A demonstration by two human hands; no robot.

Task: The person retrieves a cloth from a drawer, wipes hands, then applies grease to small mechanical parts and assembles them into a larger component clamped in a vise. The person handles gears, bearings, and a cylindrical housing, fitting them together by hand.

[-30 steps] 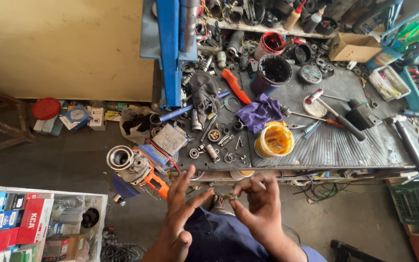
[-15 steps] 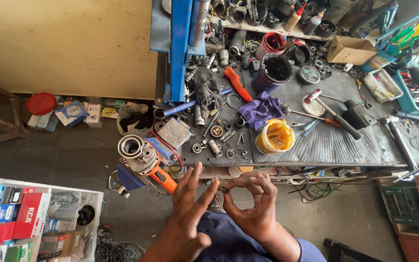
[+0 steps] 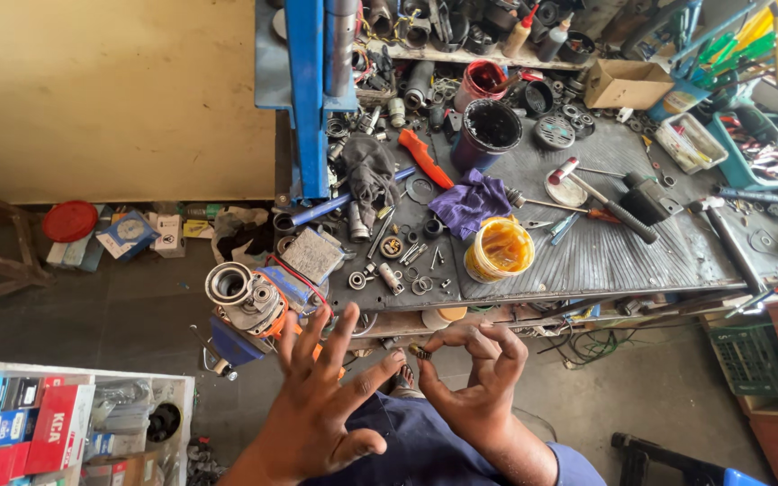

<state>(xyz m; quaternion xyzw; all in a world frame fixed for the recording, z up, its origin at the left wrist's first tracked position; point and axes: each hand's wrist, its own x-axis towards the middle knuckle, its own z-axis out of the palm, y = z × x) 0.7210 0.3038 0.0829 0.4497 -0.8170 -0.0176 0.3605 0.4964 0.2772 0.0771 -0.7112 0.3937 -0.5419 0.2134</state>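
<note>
We see a cluttered grey workbench (image 3: 623, 252) with a yellow grease tub (image 3: 498, 249); our right hand (image 3: 472, 382) pinches a small metal part (image 3: 420, 352), left hand (image 3: 321, 405) splayed loose.

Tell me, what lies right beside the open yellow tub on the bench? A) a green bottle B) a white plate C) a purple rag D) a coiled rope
C: the purple rag lies crumpled just up and left of the yellow tub, on the dark bench.
</note>
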